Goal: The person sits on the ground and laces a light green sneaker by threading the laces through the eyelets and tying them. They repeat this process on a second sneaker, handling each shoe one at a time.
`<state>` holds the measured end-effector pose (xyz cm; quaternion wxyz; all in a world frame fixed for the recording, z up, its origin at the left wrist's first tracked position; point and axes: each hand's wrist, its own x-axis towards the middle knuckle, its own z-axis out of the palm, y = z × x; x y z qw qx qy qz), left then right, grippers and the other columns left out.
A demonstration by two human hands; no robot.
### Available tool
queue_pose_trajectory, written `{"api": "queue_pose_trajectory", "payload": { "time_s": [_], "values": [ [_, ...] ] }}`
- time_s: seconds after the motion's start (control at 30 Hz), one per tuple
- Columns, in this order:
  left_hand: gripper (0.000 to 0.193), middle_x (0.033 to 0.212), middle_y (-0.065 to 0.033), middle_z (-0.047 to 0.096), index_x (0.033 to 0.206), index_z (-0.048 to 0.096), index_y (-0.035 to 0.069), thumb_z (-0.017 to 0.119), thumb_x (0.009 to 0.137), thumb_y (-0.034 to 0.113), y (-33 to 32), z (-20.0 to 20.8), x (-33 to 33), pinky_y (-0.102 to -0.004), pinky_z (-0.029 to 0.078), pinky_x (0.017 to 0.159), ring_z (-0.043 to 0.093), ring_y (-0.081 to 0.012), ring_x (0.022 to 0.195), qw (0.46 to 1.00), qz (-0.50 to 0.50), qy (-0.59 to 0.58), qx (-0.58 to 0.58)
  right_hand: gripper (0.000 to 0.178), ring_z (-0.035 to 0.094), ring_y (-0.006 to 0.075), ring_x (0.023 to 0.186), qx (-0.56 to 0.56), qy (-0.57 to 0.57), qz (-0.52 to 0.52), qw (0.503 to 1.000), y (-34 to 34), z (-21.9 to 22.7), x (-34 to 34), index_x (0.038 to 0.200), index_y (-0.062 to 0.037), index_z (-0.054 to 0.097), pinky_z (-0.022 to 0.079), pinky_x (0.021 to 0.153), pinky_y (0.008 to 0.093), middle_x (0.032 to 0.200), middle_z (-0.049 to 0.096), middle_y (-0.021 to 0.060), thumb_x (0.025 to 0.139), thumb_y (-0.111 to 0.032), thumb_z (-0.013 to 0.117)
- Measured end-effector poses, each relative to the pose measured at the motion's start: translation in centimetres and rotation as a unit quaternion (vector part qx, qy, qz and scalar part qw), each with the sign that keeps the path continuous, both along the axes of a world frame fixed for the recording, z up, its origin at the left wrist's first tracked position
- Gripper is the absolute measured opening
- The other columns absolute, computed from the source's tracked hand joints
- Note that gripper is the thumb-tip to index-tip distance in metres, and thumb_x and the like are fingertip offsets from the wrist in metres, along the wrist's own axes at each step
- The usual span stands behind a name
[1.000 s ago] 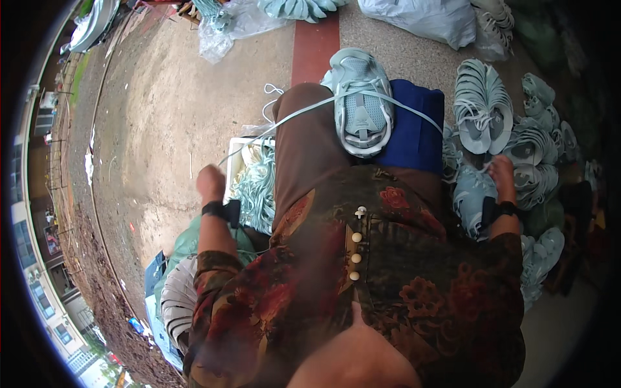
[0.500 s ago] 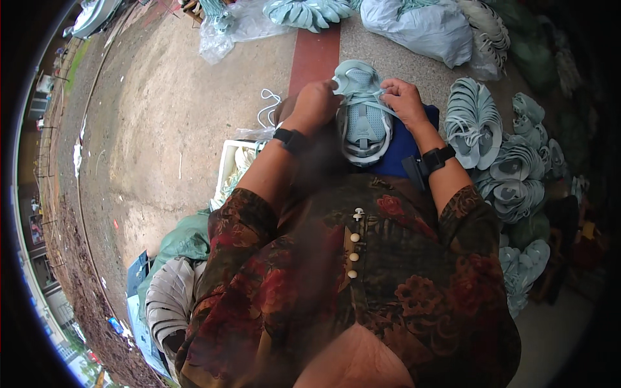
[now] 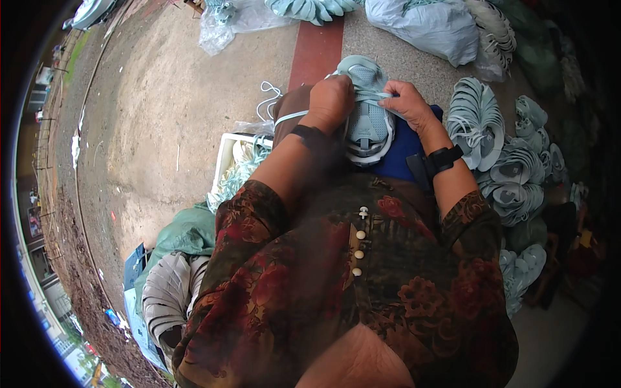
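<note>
Shoe upper (image 3: 370,129) and floor (image 3: 174,90): the pale-blue upper lies lengthwise on the person's lap, white-rimmed end toward the body; around the lap, concrete floor spreads widest on the left, out to a dark curving line with dirt beyond.
Red strip (image 3: 317,52): runs straight ahead of the knees, between clear plastic (image 3: 223,29) at left and a pale stuffed bag (image 3: 424,29) at right, leaving a lane in front.
Lap: brown trousers (image 3: 292,102) on the left, dark-blue cloth (image 3: 402,155) on the right, showing past the upper's right edge.
Right side: the tighter one; a fanned stack of pale-blue uppers (image 3: 475,119) stands near the right forearm, further bundles (image 3: 517,187) packed outward from it.
Left rear: a green bag (image 3: 187,229) and a grey-white stack (image 3: 165,294) crowd the left sleeve.
White tray (image 3: 225,154): beside the left thigh, filled with laces; the left forearm crosses over its near portion, its outer rim visible.
Left hand (image 3: 332,100): at the upper's left edge, fingers curled inward; their tips are hidden, so I cannot tell what they grip.
Right hand (image 3: 409,105): at the right edge, thumb and forefinger brought together on the lace.
Lace (image 3: 291,117): pale blue, one length crossing the left thigh toward the left hand.
</note>
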<state>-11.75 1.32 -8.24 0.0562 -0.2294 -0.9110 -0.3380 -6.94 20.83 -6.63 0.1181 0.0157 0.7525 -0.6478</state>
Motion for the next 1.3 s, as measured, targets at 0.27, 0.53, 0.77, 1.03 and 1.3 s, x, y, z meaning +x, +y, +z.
{"api": "queue_pose_trajectory", "payload": {
  "time_s": [0.27,0.53,0.77,1.03,1.3],
  "values": [
    [0.015,0.081,-0.0196,0.063,0.083,0.064,0.003,0.059,0.080,0.017,-0.2,-0.5,-0.2,-0.0408,0.048,0.069,0.061,-0.0352,0.075,0.983,0.021,-0.113,0.142,0.001,0.052,0.0071,0.062,0.071,0.080,-0.224,0.969,-1.8,-1.2,0.6,0.075,0.0002,0.058,0.040,0.057,0.0239,0.066,0.056,0.0011,0.076,0.000,0.059],
    [0.024,0.079,-0.0206,0.063,0.085,0.064,-0.001,0.057,0.080,0.022,-0.8,-1.0,-2.7,-0.0388,0.047,0.071,0.062,-0.0344,0.074,0.950,-0.167,-0.227,0.136,0.007,0.043,0.0064,0.059,-0.138,-0.047,-0.161,0.976,-1.4,-0.5,0.7,0.077,0.0002,0.062,0.034,0.059,0.0193,0.065,0.053,-0.0022,0.078,-0.007,0.060],
    [0.035,0.079,-0.0264,0.061,0.072,0.063,-0.007,0.055,0.076,0.027,0.4,-0.8,-2.1,-0.0438,0.049,0.072,0.061,-0.0395,0.077,0.965,-0.013,-0.256,0.055,0.009,0.042,0.0061,0.058,-0.175,-0.041,-0.203,0.963,-1.9,-1.2,1.0,0.077,0.0013,0.061,0.034,0.058,0.0202,0.063,0.048,-0.0033,0.077,-0.007,0.060],
    [0.030,0.084,-0.0276,0.061,0.092,0.055,-0.005,0.050,0.085,0.023,0.4,-0.6,-0.1,-0.0483,0.046,0.074,0.059,-0.0434,0.080,0.996,0.010,-0.082,-0.038,0.016,0.047,0.0107,0.056,0.213,0.018,-0.154,0.965,-1.6,-0.5,2.1,0.074,-0.0007,0.058,0.037,0.054,0.0297,0.060,0.053,0.0037,0.080,-0.015,0.058],
    [0.029,0.086,-0.0239,0.063,0.098,0.055,0.000,0.055,0.086,0.026,-0.9,2.0,1.2,-0.0454,0.048,0.073,0.060,-0.0402,0.082,0.992,0.034,-0.121,-0.030,0.006,0.046,0.0111,0.050,0.092,0.088,-0.246,0.961,-1.3,-0.6,2.5,0.079,-0.0016,0.058,0.037,0.047,0.0246,0.064,0.053,0.0000,0.073,0.000,0.061]
  ]
}}
